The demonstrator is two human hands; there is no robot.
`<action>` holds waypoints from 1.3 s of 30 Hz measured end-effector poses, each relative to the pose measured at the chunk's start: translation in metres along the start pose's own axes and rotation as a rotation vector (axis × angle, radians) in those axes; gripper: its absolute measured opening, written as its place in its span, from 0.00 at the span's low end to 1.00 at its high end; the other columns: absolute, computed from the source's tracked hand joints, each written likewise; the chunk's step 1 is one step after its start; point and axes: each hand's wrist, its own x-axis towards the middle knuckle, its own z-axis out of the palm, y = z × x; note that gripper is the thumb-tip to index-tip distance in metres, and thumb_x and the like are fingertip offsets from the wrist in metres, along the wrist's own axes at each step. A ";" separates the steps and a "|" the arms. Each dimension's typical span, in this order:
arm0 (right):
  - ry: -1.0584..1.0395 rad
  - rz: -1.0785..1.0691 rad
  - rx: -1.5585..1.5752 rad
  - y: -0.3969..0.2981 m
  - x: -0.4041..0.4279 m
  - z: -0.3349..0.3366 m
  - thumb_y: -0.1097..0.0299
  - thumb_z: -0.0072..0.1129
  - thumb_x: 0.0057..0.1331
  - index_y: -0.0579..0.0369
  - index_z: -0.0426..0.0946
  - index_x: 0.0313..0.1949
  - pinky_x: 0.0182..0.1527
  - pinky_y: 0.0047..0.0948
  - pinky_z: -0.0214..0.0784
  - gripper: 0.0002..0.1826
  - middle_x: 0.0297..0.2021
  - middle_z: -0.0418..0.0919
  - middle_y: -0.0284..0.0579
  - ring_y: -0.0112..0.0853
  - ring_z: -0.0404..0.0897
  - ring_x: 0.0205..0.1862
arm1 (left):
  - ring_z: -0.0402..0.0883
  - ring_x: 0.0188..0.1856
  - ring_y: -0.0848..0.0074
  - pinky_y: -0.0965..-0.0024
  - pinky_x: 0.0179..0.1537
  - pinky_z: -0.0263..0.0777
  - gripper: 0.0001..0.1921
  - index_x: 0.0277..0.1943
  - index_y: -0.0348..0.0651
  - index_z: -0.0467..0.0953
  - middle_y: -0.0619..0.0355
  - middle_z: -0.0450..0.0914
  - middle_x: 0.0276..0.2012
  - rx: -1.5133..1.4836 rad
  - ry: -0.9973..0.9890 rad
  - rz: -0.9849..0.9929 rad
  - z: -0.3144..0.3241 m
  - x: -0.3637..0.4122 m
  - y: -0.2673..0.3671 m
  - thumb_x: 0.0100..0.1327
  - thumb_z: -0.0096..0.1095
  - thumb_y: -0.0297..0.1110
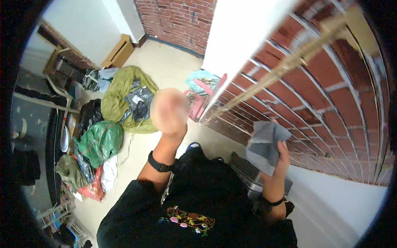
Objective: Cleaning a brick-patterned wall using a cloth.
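My right hand (280, 159) holds a folded grey cloth or sheet (266, 144) between thumb and fingers, in front of the brick-patterned surface at the right. A darker grey patch shows on it. My left hand (169, 111) is raised near the middle of the view, in front of a large olive-green sack (114, 99). A blurred patch covers this hand, so its fingers cannot be made out. Dark plastic packages (139, 100) lie on the sack beside it.
A green plastic bag (104, 141), a red bag (94, 186) and an open cardboard box (119, 51) stand at the left. Pink items (197, 104) lie by the white wall edge (235, 40). A dark ribbed case (245, 169) stands near my right forearm. A tan strip (276, 71) crosses the brick-patterned surface.
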 end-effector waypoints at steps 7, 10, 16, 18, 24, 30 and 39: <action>0.150 -0.138 -0.001 -0.003 -0.019 0.021 0.60 0.48 0.66 0.55 0.55 0.69 0.54 0.50 0.69 0.34 0.56 0.70 0.55 0.48 0.75 0.51 | 0.82 0.33 0.70 0.67 0.37 0.74 0.17 0.50 0.32 0.76 0.50 0.83 0.33 0.580 -0.205 -0.118 0.031 0.058 -0.069 0.65 0.61 0.36; 0.303 -0.264 0.033 -0.010 -0.032 -0.005 0.60 0.47 0.67 0.55 0.59 0.67 0.54 0.48 0.69 0.30 0.55 0.73 0.54 0.47 0.76 0.51 | 0.75 0.23 0.83 0.75 0.31 0.70 0.09 0.46 0.37 0.80 0.57 0.83 0.26 0.306 -0.215 -0.477 0.050 0.052 -0.041 0.67 0.59 0.30; 0.553 -0.454 0.373 -0.037 -0.058 -0.085 0.59 0.47 0.69 0.60 0.71 0.55 0.54 0.43 0.70 0.21 0.48 0.79 0.51 0.42 0.79 0.49 | 0.73 0.25 0.73 0.74 0.30 0.72 0.12 0.47 0.31 0.76 0.50 0.80 0.29 0.539 0.198 -0.117 -0.012 0.039 -0.075 0.72 0.50 0.31; 0.586 -0.494 0.411 -0.047 -0.077 -0.116 0.61 0.48 0.69 0.60 0.71 0.55 0.54 0.41 0.70 0.20 0.48 0.79 0.51 0.41 0.79 0.49 | 0.71 0.25 0.67 0.68 0.30 0.71 0.11 0.45 0.29 0.73 0.46 0.77 0.27 -0.520 0.185 0.020 0.021 0.045 -0.020 0.72 0.45 0.30; 0.712 -0.568 0.003 -0.070 -0.115 -0.158 0.70 0.52 0.68 0.61 0.76 0.52 0.49 0.29 0.70 0.15 0.45 0.81 0.44 0.29 0.79 0.45 | 0.80 0.36 0.58 0.61 0.41 0.75 0.07 0.43 0.30 0.74 0.42 0.81 0.36 -0.305 -0.587 0.382 0.146 -0.058 0.114 0.63 0.53 0.21; 0.631 -0.385 -0.424 -0.092 -0.162 -0.203 0.67 0.54 0.67 0.62 0.78 0.49 0.43 0.24 0.69 0.15 0.37 0.82 0.38 0.21 0.75 0.38 | 0.79 0.51 0.62 0.65 0.56 0.68 0.23 0.58 0.36 0.72 0.48 0.80 0.50 -0.309 -1.544 0.156 0.268 -0.167 0.171 0.58 0.64 0.25; 0.451 -0.174 -0.517 -0.108 -0.182 -0.268 0.66 0.56 0.65 0.65 0.76 0.38 0.34 0.26 0.65 0.12 0.27 0.77 0.36 0.19 0.71 0.31 | 0.78 0.37 0.83 0.78 0.42 0.71 0.08 0.44 0.32 0.78 0.60 0.83 0.39 -0.336 -1.971 -0.799 0.320 -0.215 0.160 0.61 0.59 0.19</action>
